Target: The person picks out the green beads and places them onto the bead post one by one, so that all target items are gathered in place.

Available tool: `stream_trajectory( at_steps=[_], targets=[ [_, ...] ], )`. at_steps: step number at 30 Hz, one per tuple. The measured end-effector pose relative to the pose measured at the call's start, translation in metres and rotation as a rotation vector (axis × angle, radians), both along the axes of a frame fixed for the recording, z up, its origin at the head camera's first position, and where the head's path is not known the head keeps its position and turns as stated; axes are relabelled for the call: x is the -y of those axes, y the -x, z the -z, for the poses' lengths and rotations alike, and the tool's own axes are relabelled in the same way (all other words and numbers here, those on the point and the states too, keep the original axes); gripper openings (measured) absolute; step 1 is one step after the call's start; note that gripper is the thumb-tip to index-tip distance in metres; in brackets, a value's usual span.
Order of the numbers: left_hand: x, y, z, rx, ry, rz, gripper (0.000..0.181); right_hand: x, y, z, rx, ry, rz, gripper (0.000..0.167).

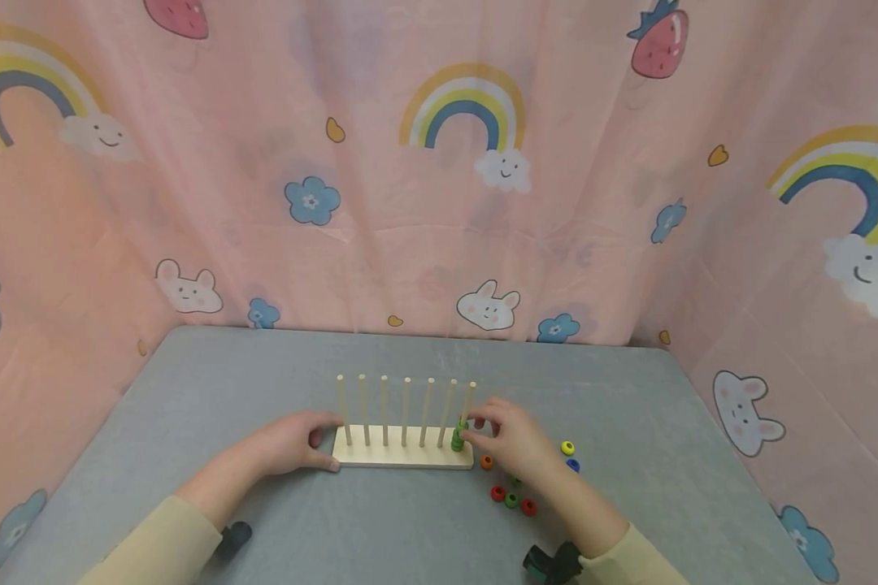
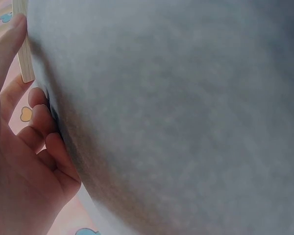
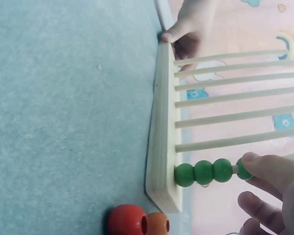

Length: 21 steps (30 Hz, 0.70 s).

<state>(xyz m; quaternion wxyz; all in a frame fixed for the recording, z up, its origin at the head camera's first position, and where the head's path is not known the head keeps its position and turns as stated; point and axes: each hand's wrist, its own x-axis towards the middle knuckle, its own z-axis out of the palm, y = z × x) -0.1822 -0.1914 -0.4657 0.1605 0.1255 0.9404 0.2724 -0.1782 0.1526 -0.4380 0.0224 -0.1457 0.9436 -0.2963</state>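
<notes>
A pale wooden peg board (image 1: 402, 459) with several upright pegs stands on the table. My left hand (image 1: 293, 443) grips its left end between thumb and fingers; the left wrist view shows only a corner of the board (image 2: 25, 61). At the other end, my right hand (image 1: 515, 439) pinches a green bead (image 3: 243, 169) that is threaded on the rightmost peg. Below it on the same peg sit three green beads (image 3: 204, 172), with a small gap of bare peg between. The other pegs carry no beads.
Loose beads lie on the grey table (image 1: 380, 528) right of the board: an orange bead (image 1: 486, 462), red beads (image 1: 497, 493), a green bead (image 1: 511, 500), a yellow bead (image 1: 567, 448) and a blue bead (image 1: 573, 465). My right forearm passes over this area. A patterned pink curtain (image 1: 380, 268) surrounds the table.
</notes>
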Motion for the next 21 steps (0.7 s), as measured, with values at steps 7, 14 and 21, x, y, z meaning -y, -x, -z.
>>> stream_trajectory(
  at_steps=[7, 14, 21],
  targets=[
    [0.0, 0.0, -0.001, -0.009, -0.002, 0.011, 0.061, 0.0, 0.001, 0.003, 0.027, 0.005, -0.001, 0.018],
    [0.001, 0.001, 0.001, -0.002, 0.006, 0.007, 0.063, -0.005, 0.003, 0.002, 0.049, 0.033, -0.004, 0.025],
    [0.001, 0.002, 0.003, -0.008, -0.003, 0.011, 0.063, -0.02, 0.003, 0.002, 0.047, 0.034, -0.023, 0.025]
  ],
)
